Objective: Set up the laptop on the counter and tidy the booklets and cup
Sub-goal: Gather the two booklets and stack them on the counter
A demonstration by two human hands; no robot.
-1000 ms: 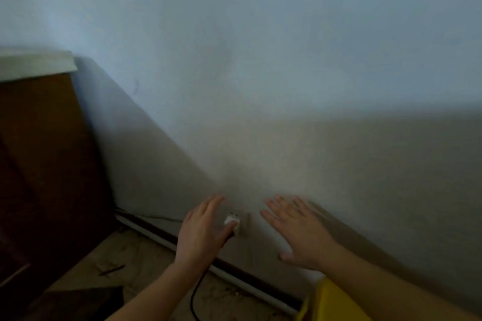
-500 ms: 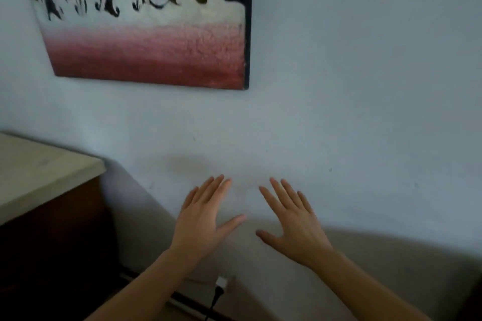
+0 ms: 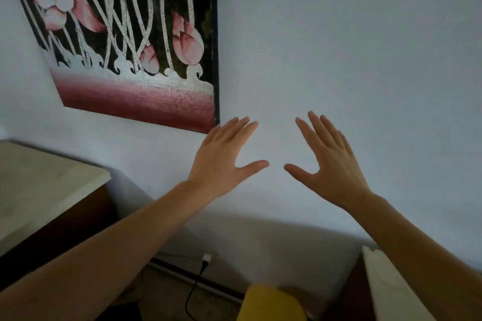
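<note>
My left hand (image 3: 221,159) and my right hand (image 3: 328,164) are both raised in front of a pale wall, fingers straight and spread, holding nothing. A pale counter top (image 3: 39,190) on a dark wooden cabinet reaches in from the left. Low on the wall a white plug (image 3: 206,258) sits in a socket, and its black cable (image 3: 191,294) runs down to the floor. No laptop, booklet or cup is in sight.
A painting of pink flowers (image 3: 135,41) hangs on the wall at upper left. A second pale counter edge (image 3: 391,289) shows at lower right. A yellow object (image 3: 271,305) sits at the bottom centre. Dark skirting runs along the wall's foot.
My left hand let go of the plug low on the wall. Both hands rose with the view, so the painting and the counter top came into sight.
</note>
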